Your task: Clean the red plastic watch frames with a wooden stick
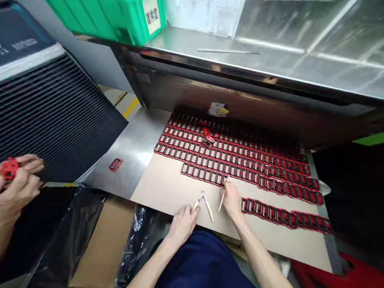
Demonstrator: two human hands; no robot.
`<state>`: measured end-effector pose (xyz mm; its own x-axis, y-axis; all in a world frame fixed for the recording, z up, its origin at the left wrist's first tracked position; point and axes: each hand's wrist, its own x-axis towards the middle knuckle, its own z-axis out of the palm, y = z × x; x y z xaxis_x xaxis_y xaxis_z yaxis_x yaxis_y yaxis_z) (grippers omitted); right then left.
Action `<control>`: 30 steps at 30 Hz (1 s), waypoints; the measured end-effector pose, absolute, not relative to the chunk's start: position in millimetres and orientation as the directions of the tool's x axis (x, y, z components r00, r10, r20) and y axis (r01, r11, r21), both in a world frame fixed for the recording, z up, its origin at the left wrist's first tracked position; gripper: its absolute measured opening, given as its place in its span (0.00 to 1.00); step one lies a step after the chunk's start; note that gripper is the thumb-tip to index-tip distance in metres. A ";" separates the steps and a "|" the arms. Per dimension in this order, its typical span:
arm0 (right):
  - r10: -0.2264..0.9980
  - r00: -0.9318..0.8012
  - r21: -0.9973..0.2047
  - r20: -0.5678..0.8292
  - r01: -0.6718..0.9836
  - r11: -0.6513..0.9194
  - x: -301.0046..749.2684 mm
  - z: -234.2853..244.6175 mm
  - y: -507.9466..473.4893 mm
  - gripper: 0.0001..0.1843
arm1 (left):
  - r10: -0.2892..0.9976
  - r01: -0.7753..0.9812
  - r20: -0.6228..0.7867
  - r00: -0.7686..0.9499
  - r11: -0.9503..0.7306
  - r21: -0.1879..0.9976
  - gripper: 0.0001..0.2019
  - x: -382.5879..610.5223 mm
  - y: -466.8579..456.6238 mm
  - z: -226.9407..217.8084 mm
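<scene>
Right grip (231,200) was clamped on stick (223,196), tip against frames (240,162) at 12 o'clock. Left grip (183,226) was closed on cutters (204,204). Frames, laid in rows on cardboard (162,188), were judged light, stiff, brittle; best taken by outer edges.

One flush cutter (204,204), one wooden stick (223,195), one lone red frame (115,164).

The left hand (187,226) grips the cream-handled side cutters (204,204), while the right hand (231,199) pinches a thin wooden stick (223,197) — its tip at the red-and-black frames (240,160) lying in rows on a cardboard sheet (162,192) — and a co-worker's hand (21,184) holds a red part (9,169).
</scene>
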<state>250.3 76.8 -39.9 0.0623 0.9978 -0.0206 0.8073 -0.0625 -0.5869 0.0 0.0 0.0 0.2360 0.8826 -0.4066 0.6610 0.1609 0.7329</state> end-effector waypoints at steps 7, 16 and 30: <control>0.984 -0.040 -0.654 0.171 0.743 0.144 230.7 17.8 39.7 0.11 | 0.926 0.422 -0.356 0.129 0.273 0.864 0.18 -37.5 -16.6 34.8; 0.888 -0.343 -0.855 0.305 0.312 0.415 109.2 113.7 12.5 0.12 | 0.912 -0.133 -0.406 0.054 0.409 0.903 0.23 -64.5 -22.1 89.7; 0.853 -0.457 -0.923 0.252 0.151 0.353 86.9 137.2 15.9 0.09 | 0.901 -0.012 -0.419 -0.112 0.420 0.907 0.13 -123.4 -53.8 135.2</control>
<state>86.9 15.9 137.2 -0.4566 0.8533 0.2516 0.1513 0.3532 -0.9232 -123.4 -53.8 135.2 -0.1118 0.9013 -0.4185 -0.0117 0.4199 0.9075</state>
